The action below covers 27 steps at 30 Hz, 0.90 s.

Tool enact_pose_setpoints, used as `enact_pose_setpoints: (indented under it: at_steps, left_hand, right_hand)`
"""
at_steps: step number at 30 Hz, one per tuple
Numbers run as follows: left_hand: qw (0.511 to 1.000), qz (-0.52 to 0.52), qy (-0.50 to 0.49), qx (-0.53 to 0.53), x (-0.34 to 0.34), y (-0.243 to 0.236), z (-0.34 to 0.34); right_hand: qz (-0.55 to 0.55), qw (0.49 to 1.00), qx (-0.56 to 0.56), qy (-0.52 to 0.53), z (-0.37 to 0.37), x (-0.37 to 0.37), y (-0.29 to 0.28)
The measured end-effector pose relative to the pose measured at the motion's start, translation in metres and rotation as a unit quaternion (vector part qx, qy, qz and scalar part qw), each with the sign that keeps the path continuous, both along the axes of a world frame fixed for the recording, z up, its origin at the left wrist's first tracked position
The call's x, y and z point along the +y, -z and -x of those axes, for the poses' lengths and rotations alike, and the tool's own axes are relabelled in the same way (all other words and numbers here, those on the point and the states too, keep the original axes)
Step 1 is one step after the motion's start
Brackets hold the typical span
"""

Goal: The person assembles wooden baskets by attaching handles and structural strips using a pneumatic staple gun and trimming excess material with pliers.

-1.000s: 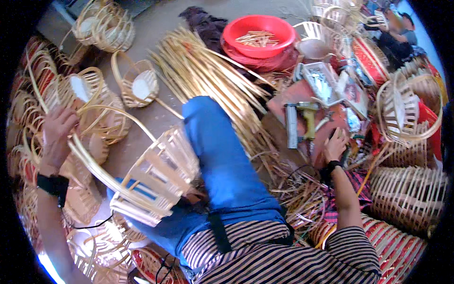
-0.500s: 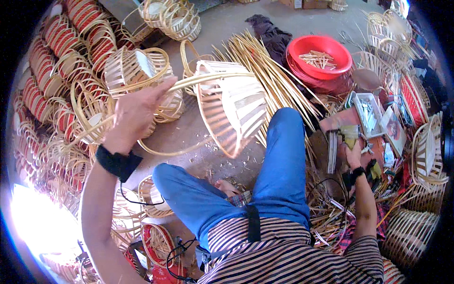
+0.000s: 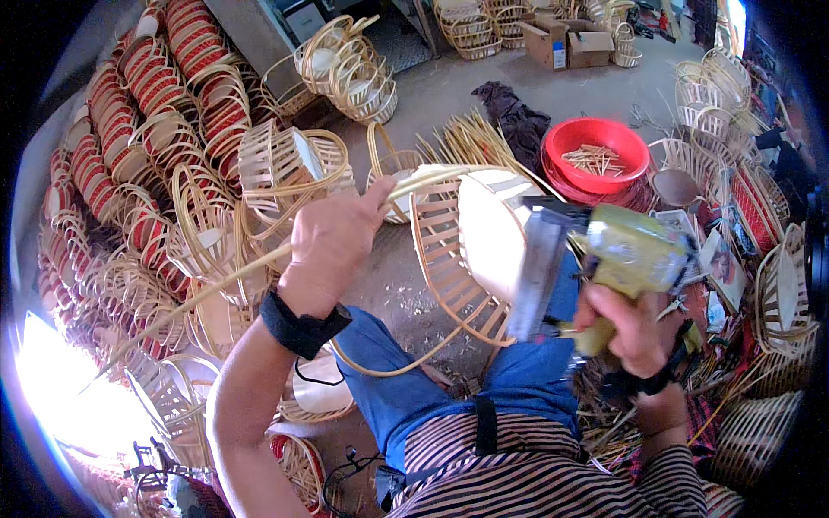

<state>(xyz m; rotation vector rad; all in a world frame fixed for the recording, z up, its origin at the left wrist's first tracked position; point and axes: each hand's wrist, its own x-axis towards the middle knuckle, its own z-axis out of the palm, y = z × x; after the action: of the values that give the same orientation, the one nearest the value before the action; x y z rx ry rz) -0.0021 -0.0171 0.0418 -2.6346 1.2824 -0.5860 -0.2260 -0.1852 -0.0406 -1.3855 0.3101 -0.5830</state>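
My left hand (image 3: 332,246) is closed around a long pale cane strip (image 3: 229,281), pinching it where it meets the rim of a slatted wooden basket (image 3: 445,250). The basket is tipped on its side above my knees, its pale base (image 3: 492,220) facing right and a bent cane handle (image 3: 393,371) looping down toward my lap. In my right hand (image 3: 626,328) is a staple gun (image 3: 635,246) with a yellow body and a silver magazine, somewhat blurred. It is raised over my right thigh, its magazine just right of the basket and partly in front of it; whether they touch I cannot tell.
Stacks of red-banded baskets (image 3: 117,129) line the left side. Beyond the basket lie a bundle of cane sticks (image 3: 471,142) and a dark cloth (image 3: 511,112). A red basin (image 3: 635,142) holds short wooden pieces. More baskets (image 3: 781,285) stand at right, and cardboard boxes (image 3: 544,43) sit far back.
My right hand has lifted the staple gun from the cluttered right side and brought it left, next to the basket. The view has shifted, and my left hand still grips the cane strip.
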Motion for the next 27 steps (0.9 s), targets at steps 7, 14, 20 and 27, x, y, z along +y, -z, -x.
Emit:
enact_pose_setpoints:
  at_steps: [7, 14, 20, 27]
  left_hand:
    - [0.998, 0.024, 0.049, 0.018, -0.008, 0.003, 0.01]
    - [0.999, -0.005, -0.002, 0.052, -0.009, 0.0, 0.019]
    - [0.999, -0.009, 0.019, 0.035, -0.009, -0.001, 0.019]
    - [1.0, -0.022, -0.001, 0.011, -0.006, -0.004, 0.015]
  right_hand:
    - [-0.113, 0.98, -0.112, -0.116, -0.062, 0.054, 0.034]
    - [-0.095, 0.978, -0.127, -0.137, -0.079, 0.062, 0.035]
    - [-0.136, 0.973, -0.142, -0.119, -0.08, 0.065, 0.037]
    - [-0.104, 0.98, -0.11, -0.126, -0.081, 0.066, 0.031]
